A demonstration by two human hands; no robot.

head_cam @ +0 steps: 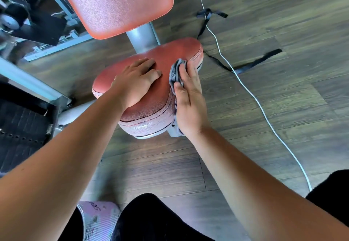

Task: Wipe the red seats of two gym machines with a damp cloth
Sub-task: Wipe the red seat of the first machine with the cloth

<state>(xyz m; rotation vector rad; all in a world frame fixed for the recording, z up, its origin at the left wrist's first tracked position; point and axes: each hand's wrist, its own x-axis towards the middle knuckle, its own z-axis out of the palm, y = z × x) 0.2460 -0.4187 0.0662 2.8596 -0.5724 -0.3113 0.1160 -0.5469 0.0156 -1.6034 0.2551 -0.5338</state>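
A red padded seat of a gym machine sits below me, with a red backrest above it on a grey post. My left hand rests flat on top of the seat, fingers spread. My right hand presses a grey cloth against the seat's right side, fingers straight and thumb over the cloth's edge. Most of the cloth is hidden under the palm.
A white cable runs across the wooden floor to the right of the seat, crossing a black strap. The machine's grey frame and black weight stack stand at the left. My dark-clothed legs and a patterned shoe are at the bottom.
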